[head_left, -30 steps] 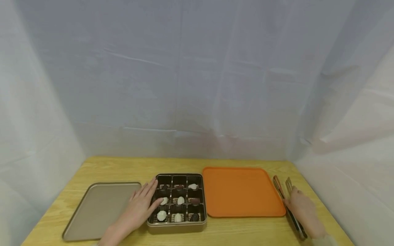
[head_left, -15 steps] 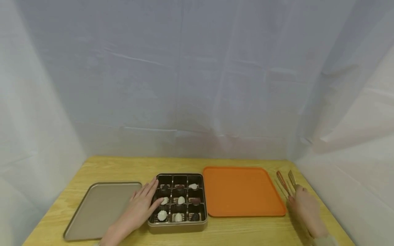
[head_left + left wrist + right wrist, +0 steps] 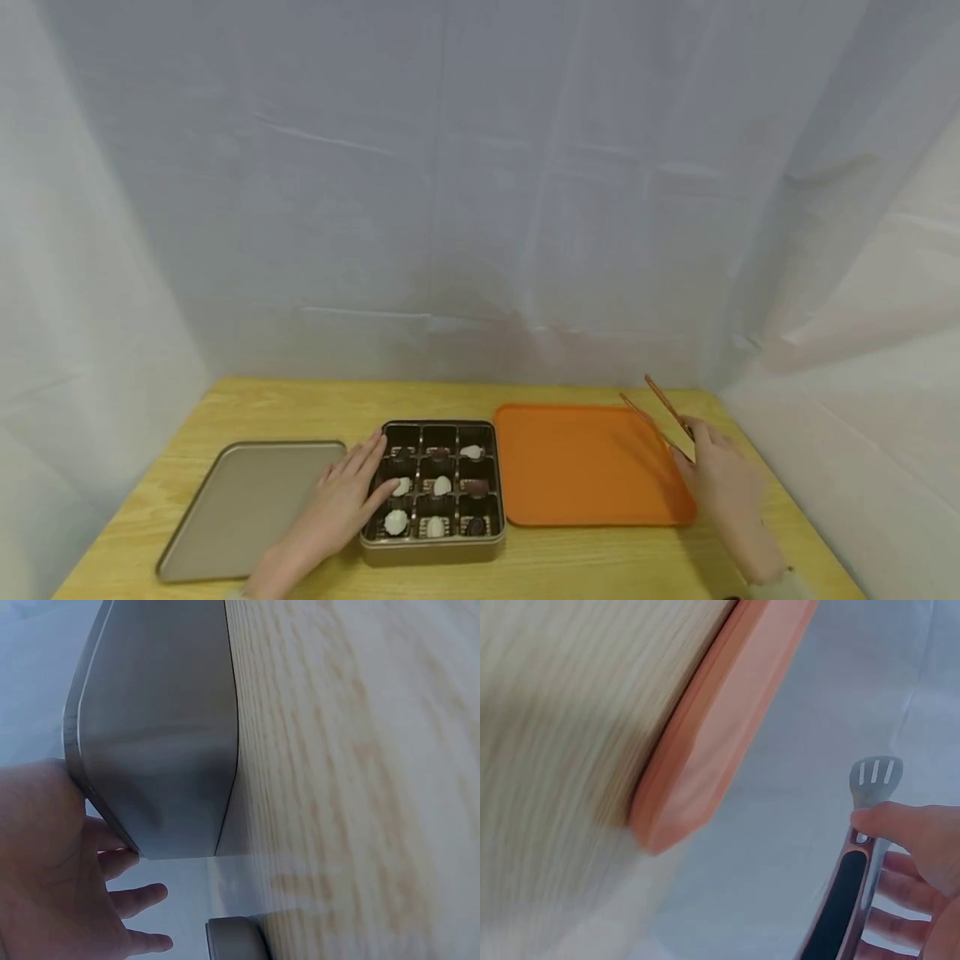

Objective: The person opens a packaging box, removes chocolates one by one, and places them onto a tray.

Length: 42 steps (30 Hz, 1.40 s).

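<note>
A square metal tin point(image 3: 431, 554) with a divided insert stands mid-table, and chocolates point(image 3: 442, 486), white and dark, lie in its compartments. My left hand point(image 3: 330, 512) rests along the tin's left rim, fingers extended and thumb reaching over the edge. In the left wrist view that hand point(image 3: 60, 855) lies against the tin's rim beside its plain wall point(image 3: 157, 735). My right hand point(image 3: 723, 483) grips a pair of tongs point(image 3: 667, 402) above the orange tray's right edge, their two arms spread. The right wrist view shows the tongs' black-inlaid handle point(image 3: 844, 900) and slotted tip point(image 3: 876, 776).
An orange tray point(image 3: 585, 475) lies right of the tin. To the left is a shallow tan metal tray or lid point(image 3: 255, 500). All stand on a wooden table point(image 3: 570, 562), with white sheeting point(image 3: 465, 208) hanging behind and at both sides.
My right hand has lifted the tongs off the table at the right and brought them left toward the orange tray. The left hand and the tin stay put.
</note>
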Each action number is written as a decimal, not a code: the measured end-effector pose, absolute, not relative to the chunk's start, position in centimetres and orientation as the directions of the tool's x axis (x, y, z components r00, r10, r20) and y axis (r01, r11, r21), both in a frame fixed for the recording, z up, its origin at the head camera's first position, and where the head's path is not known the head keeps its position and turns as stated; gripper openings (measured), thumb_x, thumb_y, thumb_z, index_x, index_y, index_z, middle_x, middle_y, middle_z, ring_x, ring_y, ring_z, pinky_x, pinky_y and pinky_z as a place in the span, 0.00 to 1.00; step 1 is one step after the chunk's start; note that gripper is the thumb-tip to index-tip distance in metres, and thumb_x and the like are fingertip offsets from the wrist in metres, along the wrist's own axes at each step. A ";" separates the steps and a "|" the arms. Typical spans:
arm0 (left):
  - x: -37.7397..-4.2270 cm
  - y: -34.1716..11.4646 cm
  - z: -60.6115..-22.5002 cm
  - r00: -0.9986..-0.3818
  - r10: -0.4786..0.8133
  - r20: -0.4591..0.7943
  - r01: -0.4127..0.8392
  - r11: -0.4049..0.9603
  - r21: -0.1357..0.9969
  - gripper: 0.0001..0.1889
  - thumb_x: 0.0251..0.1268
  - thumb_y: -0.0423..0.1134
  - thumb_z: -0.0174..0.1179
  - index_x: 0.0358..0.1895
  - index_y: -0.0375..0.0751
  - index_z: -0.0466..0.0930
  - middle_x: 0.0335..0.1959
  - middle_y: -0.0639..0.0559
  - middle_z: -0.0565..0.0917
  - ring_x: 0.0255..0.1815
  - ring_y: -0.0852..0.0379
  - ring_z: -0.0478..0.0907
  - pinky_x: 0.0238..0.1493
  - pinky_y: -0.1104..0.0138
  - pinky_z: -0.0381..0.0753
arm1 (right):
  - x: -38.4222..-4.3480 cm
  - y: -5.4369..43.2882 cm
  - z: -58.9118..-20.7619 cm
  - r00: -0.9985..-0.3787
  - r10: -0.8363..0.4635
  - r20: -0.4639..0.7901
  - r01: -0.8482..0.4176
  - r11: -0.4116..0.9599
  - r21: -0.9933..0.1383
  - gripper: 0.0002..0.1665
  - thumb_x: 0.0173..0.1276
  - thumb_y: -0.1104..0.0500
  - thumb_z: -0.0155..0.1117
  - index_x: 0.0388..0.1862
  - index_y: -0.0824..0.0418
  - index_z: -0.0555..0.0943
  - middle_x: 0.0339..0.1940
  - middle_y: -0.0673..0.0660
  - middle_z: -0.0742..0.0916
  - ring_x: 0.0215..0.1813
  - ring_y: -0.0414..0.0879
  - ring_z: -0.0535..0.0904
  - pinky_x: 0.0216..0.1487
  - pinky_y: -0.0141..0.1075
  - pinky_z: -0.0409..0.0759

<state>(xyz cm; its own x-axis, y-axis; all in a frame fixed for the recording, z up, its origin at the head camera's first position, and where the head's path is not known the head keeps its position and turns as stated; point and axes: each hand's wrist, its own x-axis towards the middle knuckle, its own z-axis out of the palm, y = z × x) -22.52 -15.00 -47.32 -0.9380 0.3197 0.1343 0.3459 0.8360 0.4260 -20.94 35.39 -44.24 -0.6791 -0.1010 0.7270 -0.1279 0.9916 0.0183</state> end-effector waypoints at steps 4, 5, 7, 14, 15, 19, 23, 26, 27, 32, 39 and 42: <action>-22.5 -15.1 -47.4 -0.940 0.315 0.129 0.339 0.836 0.431 0.38 0.79 0.57 0.50 0.80 0.36 0.54 0.81 0.39 0.53 0.77 0.30 0.56 0.71 0.28 0.53 | -21.5 34.0 -44.4 -0.611 -0.156 0.776 -0.160 0.984 0.072 0.36 0.78 0.32 0.48 0.53 0.62 0.83 0.36 0.62 0.90 0.25 0.61 0.81 0.08 0.31 0.53; -22.5 -15.1 -47.4 -0.941 0.313 0.129 0.338 0.836 0.432 0.38 0.79 0.57 0.50 0.80 0.36 0.54 0.81 0.39 0.53 0.78 0.30 0.56 0.71 0.28 0.53 | -21.7 33.7 -44.5 -0.586 -0.170 0.792 -0.172 0.982 0.083 0.41 0.78 0.30 0.39 0.53 0.63 0.83 0.36 0.62 0.90 0.26 0.61 0.82 0.08 0.32 0.55; -22.4 -15.1 -47.4 -0.941 0.312 0.129 0.336 0.836 0.434 0.38 0.79 0.56 0.50 0.80 0.36 0.54 0.81 0.39 0.53 0.77 0.30 0.56 0.71 0.28 0.52 | -22.0 33.0 -44.6 -0.543 -0.191 0.818 -0.193 0.976 0.099 0.45 0.79 0.30 0.32 0.53 0.63 0.84 0.38 0.62 0.90 0.28 0.61 0.83 0.07 0.36 0.62; -22.3 -15.1 -47.2 -0.941 0.312 0.134 0.339 0.837 0.430 0.38 0.79 0.57 0.49 0.80 0.36 0.54 0.81 0.40 0.53 0.77 0.29 0.57 0.70 0.28 0.53 | -22.9 30.8 -44.4 -0.466 -0.267 0.844 -0.312 0.942 0.126 0.38 0.81 0.38 0.39 0.51 0.69 0.81 0.36 0.62 0.88 0.33 0.59 0.80 0.29 0.49 0.82; -22.3 -15.0 -47.2 -0.940 0.312 0.136 0.340 0.837 0.429 0.38 0.79 0.57 0.49 0.80 0.36 0.54 0.81 0.40 0.53 0.77 0.29 0.57 0.70 0.28 0.53 | -23.0 30.5 -44.4 -0.450 -0.278 0.848 -0.327 0.935 0.133 0.36 0.81 0.39 0.40 0.51 0.70 0.81 0.37 0.62 0.87 0.33 0.59 0.79 0.30 0.49 0.82; -22.3 -15.0 -47.3 -0.940 0.313 0.138 0.342 0.834 0.434 0.38 0.79 0.58 0.48 0.80 0.36 0.54 0.82 0.40 0.53 0.77 0.29 0.56 0.71 0.28 0.52 | -23.3 29.2 -44.2 -0.393 -0.313 0.864 -0.365 0.916 0.166 0.32 0.82 0.43 0.43 0.53 0.69 0.82 0.41 0.60 0.88 0.35 0.59 0.78 0.32 0.50 0.81; -22.3 -14.9 -47.2 -0.941 0.311 0.134 0.337 0.830 0.444 0.38 0.79 0.57 0.49 0.80 0.36 0.53 0.82 0.41 0.52 0.77 0.30 0.56 0.71 0.28 0.51 | -23.5 27.9 -44.3 -0.350 -0.342 0.872 -0.347 0.912 0.218 0.29 0.83 0.44 0.45 0.56 0.66 0.82 0.44 0.58 0.88 0.38 0.60 0.80 0.30 0.50 0.81; -22.3 -15.0 -47.2 -0.942 0.310 0.126 0.333 0.829 0.449 0.38 0.80 0.56 0.49 0.80 0.36 0.53 0.82 0.41 0.51 0.77 0.30 0.56 0.71 0.28 0.51 | -23.6 26.8 -44.4 -0.327 -0.366 0.871 -0.348 0.904 0.249 0.28 0.83 0.45 0.47 0.57 0.66 0.82 0.43 0.59 0.88 0.38 0.59 0.81 0.29 0.48 0.81; -22.3 -15.0 -47.2 -0.943 0.309 0.124 0.331 0.830 0.449 0.38 0.80 0.56 0.49 0.80 0.37 0.53 0.82 0.41 0.51 0.77 0.30 0.55 0.71 0.28 0.51 | -23.7 26.5 -44.5 -0.325 -0.376 0.867 -0.356 0.899 0.256 0.28 0.83 0.45 0.47 0.57 0.67 0.82 0.44 0.59 0.88 0.38 0.58 0.81 0.31 0.47 0.81; -22.3 -14.9 -47.1 -0.942 0.312 0.124 0.334 0.828 0.451 0.37 0.79 0.55 0.50 0.80 0.37 0.54 0.82 0.41 0.52 0.77 0.30 0.56 0.71 0.28 0.51 | -23.9 25.0 -44.8 -0.344 -0.423 0.838 -0.401 0.873 0.276 0.32 0.84 0.43 0.43 0.57 0.69 0.82 0.44 0.61 0.87 0.37 0.55 0.80 0.35 0.43 0.84; -22.4 -14.9 -47.1 -0.940 0.315 0.134 0.342 0.837 0.428 0.37 0.79 0.55 0.51 0.80 0.36 0.54 0.82 0.40 0.54 0.77 0.30 0.57 0.72 0.30 0.53 | -24.0 23.0 -44.7 -0.390 -0.454 0.801 -0.461 0.849 0.257 0.35 0.81 0.38 0.44 0.53 0.66 0.84 0.35 0.58 0.85 0.31 0.49 0.80 0.28 0.38 0.83; -22.4 -15.0 -47.1 -0.942 0.313 0.124 0.335 0.836 0.434 0.38 0.79 0.56 0.50 0.81 0.37 0.53 0.82 0.41 0.52 0.77 0.30 0.56 0.72 0.30 0.52 | -24.0 22.1 -44.4 -0.386 -0.479 0.789 -0.463 0.840 0.284 0.36 0.81 0.36 0.44 0.50 0.64 0.84 0.34 0.57 0.86 0.30 0.48 0.81 0.26 0.37 0.83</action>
<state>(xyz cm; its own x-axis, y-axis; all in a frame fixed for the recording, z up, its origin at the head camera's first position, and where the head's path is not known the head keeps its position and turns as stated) -22.39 -15.03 -47.11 -0.9416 0.3128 0.1244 0.3351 0.8364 0.4337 -24.04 22.06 -44.39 -0.3856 -0.4791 0.7886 -0.4631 0.8397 0.2837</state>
